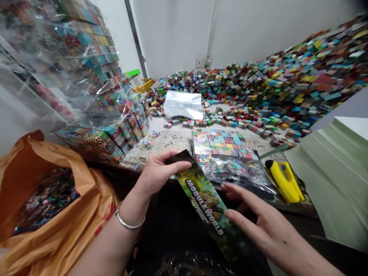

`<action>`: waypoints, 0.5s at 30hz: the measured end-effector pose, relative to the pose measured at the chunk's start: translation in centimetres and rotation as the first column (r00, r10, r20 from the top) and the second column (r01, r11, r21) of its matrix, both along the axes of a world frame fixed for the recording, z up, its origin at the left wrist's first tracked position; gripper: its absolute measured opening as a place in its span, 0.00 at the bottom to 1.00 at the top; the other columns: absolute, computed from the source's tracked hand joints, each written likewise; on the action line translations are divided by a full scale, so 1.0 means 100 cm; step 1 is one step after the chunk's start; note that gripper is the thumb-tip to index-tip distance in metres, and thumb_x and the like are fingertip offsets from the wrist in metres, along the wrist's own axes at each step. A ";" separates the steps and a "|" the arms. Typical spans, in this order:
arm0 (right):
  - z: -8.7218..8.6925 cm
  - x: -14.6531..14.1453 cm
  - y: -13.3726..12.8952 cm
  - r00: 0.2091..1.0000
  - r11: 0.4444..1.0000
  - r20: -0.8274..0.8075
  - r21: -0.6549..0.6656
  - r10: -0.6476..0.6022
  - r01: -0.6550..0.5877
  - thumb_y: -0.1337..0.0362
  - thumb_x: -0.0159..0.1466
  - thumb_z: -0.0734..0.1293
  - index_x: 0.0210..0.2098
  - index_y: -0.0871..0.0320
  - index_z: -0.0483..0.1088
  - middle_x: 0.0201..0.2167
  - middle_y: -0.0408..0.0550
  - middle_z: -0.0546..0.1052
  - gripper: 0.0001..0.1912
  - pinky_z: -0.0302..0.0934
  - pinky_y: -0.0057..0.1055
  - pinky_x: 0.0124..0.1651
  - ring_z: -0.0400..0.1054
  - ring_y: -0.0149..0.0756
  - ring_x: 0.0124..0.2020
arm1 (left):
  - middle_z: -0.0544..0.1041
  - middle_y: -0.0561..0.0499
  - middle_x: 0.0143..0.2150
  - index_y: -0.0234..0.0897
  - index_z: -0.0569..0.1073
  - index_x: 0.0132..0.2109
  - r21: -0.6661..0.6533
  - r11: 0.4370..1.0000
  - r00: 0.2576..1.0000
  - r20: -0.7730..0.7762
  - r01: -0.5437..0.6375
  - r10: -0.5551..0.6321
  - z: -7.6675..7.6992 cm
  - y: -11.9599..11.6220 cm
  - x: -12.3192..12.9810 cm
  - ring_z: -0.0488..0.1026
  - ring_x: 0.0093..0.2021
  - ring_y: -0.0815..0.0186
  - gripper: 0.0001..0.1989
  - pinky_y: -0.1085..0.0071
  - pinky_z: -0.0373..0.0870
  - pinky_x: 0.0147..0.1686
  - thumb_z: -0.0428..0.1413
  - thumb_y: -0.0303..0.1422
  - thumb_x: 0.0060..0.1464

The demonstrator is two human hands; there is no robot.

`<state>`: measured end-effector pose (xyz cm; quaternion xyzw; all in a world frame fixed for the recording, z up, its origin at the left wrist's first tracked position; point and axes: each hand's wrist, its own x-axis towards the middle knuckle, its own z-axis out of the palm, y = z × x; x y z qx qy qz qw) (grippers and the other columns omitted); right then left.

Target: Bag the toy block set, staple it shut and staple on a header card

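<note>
A long printed card (202, 205), dark green with the words "MODULE WORLD", slants across my lap. My left hand (159, 170) pinches its upper end between thumb and fingers. Close to the card's right edge is my right hand (255, 218), thumb and fingers apart; whether the thumb touches the card I cannot tell. Beyond the card, on the table edge, a block of small patterned boxes (221, 142) lies with a clear plastic bag (238, 170) of small colourful pieces in front of it. A yellow stapler (284, 180) rests to the right.
An orange sack (94, 199) of shiny wrapped pieces stands at left, below plastic-wrapped stacks of boxes (94, 57). A big heap of little boxes (258, 84) lines the wall. A silvery sheet (183, 104) lies before it. Pale green sheets (336, 168) rise at right.
</note>
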<state>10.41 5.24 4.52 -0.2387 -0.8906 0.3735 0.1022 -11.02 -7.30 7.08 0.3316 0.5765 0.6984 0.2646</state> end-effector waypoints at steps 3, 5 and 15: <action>0.038 -0.018 0.005 0.994 0.995 -0.106 0.101 0.020 -0.009 0.49 0.58 0.63 0.53 0.53 0.64 0.38 0.48 0.75 0.27 0.65 0.33 0.33 0.68 0.38 0.33 | 0.76 0.52 0.28 0.33 0.78 0.30 0.027 0.981 0.958 -0.223 0.190 -0.179 0.041 0.025 0.016 0.71 0.30 0.67 0.05 0.74 0.69 0.32 0.64 0.27 0.41; 0.059 -0.025 0.009 0.990 0.992 -0.123 0.114 0.063 -0.049 0.51 0.60 0.62 0.46 0.52 0.69 0.27 0.43 0.74 0.18 0.62 0.29 0.27 0.65 0.34 0.25 | 0.76 0.52 0.32 0.34 0.78 0.33 0.071 0.948 0.889 -0.376 0.311 -0.263 0.063 0.043 0.028 0.72 0.35 0.65 0.07 0.71 0.69 0.39 0.62 0.26 0.43; 0.019 0.046 0.026 0.656 0.641 -0.163 -0.476 -0.737 0.602 0.45 0.47 0.70 0.32 0.56 0.74 0.32 0.47 0.78 0.22 0.67 0.23 0.21 0.69 0.32 0.23 | 0.72 0.46 0.45 0.38 0.67 0.49 -0.089 0.977 0.966 -0.157 0.192 -0.205 -0.019 0.018 0.040 0.70 0.45 0.63 0.17 0.70 0.70 0.43 0.56 0.37 0.53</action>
